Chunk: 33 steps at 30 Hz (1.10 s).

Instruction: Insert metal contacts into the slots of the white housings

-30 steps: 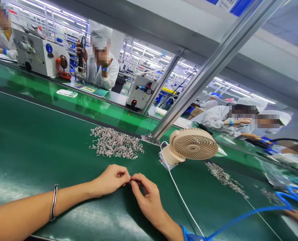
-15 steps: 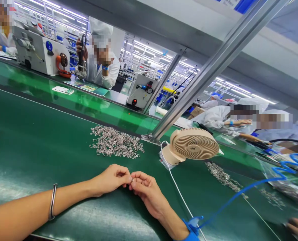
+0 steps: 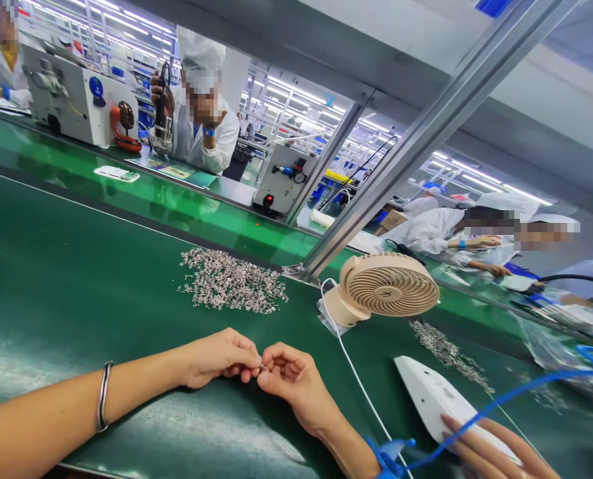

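Note:
Above the green bench, my left hand is closed, its thumb and forefinger pinching a small shiny metal part. My right hand meets it from the other side, fingers curled and fingertips around the same part. The part is too small for its exact shape to show. Beyond both hands lies a loose heap of small metal parts, several of them scattered at its edges. A blue wrist strap with a coiled cord is on my right wrist.
A beige fan stands right of the heap, its white cable running past my right arm. Another person's hand rests on a white casing at the right. Behind runs a green conveyor belt beside a metal post.
The other person's hand has come further in at the right, with a white casing now on the bench. My right thumb and forefinger have parted slightly around the small part.

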### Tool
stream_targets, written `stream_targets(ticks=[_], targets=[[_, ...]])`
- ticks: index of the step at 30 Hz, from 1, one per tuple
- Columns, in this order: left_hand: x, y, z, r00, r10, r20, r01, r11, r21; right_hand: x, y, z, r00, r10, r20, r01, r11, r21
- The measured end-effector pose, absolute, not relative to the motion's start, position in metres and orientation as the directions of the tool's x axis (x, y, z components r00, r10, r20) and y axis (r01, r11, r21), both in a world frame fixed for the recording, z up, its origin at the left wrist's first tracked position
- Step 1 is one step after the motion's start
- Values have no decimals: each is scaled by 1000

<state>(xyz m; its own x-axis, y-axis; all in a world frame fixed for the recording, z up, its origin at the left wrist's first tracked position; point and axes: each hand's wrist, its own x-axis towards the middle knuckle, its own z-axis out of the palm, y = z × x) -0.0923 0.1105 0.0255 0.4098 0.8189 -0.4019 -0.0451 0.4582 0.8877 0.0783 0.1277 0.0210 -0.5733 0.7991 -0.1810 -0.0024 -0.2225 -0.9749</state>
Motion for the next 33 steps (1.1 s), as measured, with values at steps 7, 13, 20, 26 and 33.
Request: stream_targets(ticks=[7,13,20,26,33], targets=[[-92,110,27,435,818,-377,-40,436,899,81,126,21,-579,808,-114,96,-71,-993],[-92,110,27,403,833,-380,-8,418,908,80,124,22,-560,829,6,126,92,-988],[-91,107,28,373,891,-259,155,216,964,78,122,22,-566,820,-81,90,-36,-995],[-95,104,25,377,924,-69,428,-107,897,79,122,20,-583,804,-116,153,-31,-988],[-92,97,21,494,866,74,600,-401,692,80,118,12,-617,782,87,308,342,-888]])
